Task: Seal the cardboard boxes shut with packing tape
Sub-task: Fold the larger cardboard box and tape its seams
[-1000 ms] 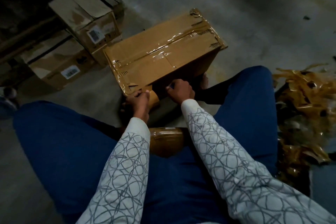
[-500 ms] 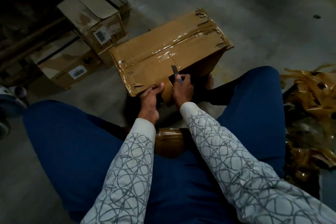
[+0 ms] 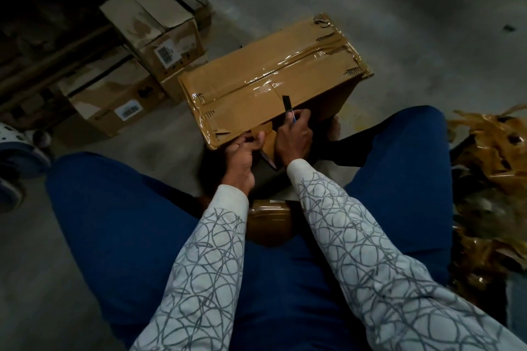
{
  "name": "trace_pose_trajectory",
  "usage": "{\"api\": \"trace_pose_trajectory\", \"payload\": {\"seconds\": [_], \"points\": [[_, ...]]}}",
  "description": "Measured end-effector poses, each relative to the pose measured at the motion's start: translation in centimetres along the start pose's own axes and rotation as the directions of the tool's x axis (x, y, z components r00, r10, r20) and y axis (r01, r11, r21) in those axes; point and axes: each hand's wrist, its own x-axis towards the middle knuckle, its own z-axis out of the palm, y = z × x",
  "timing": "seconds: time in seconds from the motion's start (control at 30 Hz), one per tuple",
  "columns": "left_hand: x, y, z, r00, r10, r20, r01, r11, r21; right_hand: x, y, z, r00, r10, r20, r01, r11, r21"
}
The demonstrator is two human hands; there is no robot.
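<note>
Partly hidden between patterned sleeves (image 3: 336, 208), tape roll (image 3: 269, 218)

**What the view keeps back**

Below the taped brown cardboard box (image 3: 271, 80), at 6 o'clock, the glossy brown roll of packing tape (image 3: 268, 218) shows only between two patterned sleeves. The right hand (image 3: 293, 141) covers the dark-bladed cutter (image 3: 286, 104)'s handle. The left hand (image 3: 242, 157)'s fingertips are hidden against the box corner. White barcode labels (image 3: 164, 54) at 10 o'clock are too small to read. The crumpled amber tape heap (image 3: 496, 165) at 3 o'clock runs off the edge.
</note>
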Motion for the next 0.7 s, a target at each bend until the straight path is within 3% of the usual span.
{"api": "trace_pose_trajectory", "payload": {"seconds": [0.07,0.2,0.3,0.6,0.7], "points": [[0.09,-0.02,-0.04,0.998,0.045,-0.039,-0.041,0.992,0.118,0.02,0.09,-0.21,1.000,-0.003,-0.016,0.004,0.999,0.042],[0.12,-0.39,0.18,0.942,0.315,-0.118,-0.253,0.894,0.369,-0.12,-0.20,-0.23,0.998,-0.038,-0.044,0.041,0.995,0.087],[-0.39,-0.31,0.41,0.898,0.418,-0.140,-0.318,0.834,0.451,-0.07,-0.46,-0.32,0.997,-0.053,-0.060,0.059,0.993,0.103],[0.12,-0.84,0.62,0.963,0.233,-0.137,-0.188,0.941,0.281,0.36,-0.30,-0.68,0.992,-0.089,-0.093,0.100,0.988,0.121],[-0.22,-0.95,0.70,0.964,0.247,-0.104,-0.210,0.937,0.278,0.42,-0.35,-0.72,0.991,-0.092,-0.093,0.103,0.987,0.121]]}}
